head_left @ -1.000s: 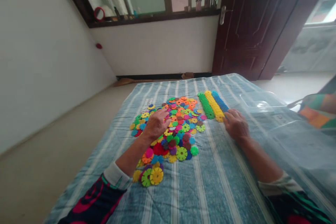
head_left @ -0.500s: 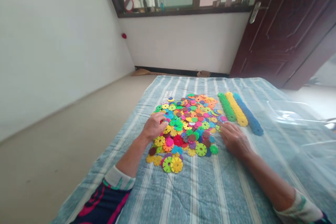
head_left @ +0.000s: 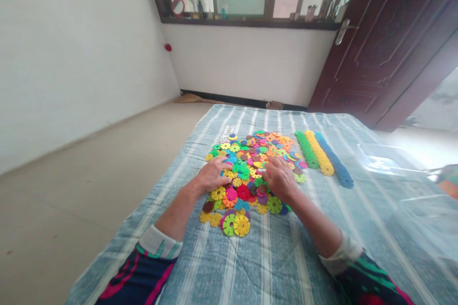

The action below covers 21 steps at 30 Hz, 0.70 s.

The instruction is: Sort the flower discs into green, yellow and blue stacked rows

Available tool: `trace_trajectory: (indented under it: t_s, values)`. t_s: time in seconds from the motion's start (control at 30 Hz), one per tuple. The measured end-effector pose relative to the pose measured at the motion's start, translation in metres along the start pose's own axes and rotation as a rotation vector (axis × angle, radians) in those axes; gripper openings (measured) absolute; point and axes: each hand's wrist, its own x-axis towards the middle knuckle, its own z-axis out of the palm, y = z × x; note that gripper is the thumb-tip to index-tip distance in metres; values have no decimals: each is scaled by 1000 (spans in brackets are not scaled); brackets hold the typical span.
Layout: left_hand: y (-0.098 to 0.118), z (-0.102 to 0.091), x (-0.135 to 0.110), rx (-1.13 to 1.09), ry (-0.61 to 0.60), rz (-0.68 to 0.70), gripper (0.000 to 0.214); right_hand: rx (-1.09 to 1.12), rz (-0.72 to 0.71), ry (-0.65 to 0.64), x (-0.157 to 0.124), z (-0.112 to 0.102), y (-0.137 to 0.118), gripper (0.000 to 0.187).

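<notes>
A loose heap of notched plastic discs (head_left: 244,192) in many colours lies on the striped cloth (head_left: 246,267). My left hand (head_left: 212,175) rests on the heap's left edge, fingers stretched forward and thumb apart, with nothing visibly held. Over the right middle of the heap is my right hand (head_left: 281,178), its fingers bent down and drawn together among the discs. Whatever its fingertips hold is hidden. Beyond that hand, to the right, lie three long rows of overlapping discs: a green row (head_left: 307,149), a yellow row (head_left: 319,153) and a blue row (head_left: 334,159).
Clear plastic containers (head_left: 390,158) stand at the right side of the cloth, partly blurred. A brown door (head_left: 379,43) rises behind on the right. Small bottles and a round mirror (head_left: 178,6) line the window sill (head_left: 246,22).
My right hand has moved left from the heap's right edge onto the discs. My left hand has shifted slightly, its fingers now stretched out more. The view has tilted a little.
</notes>
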Motion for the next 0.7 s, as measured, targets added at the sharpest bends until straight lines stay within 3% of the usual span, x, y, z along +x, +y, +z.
trace_trajectory:
  t_s: [0.13,0.27,0.5,0.7]
  values:
    - [-2,4,1,-3,61,14,29,-85,131,-141,24,9,-16,18]
    - [-2,7,1,-48,127,18,21,-142,217,-172,26,11,-14,24]
    - [7,8,2,-164,208,-2,18,-76,138,-42,18,17,5,24]
    - [20,11,2,-280,272,7,23,303,166,116,21,19,25,23]
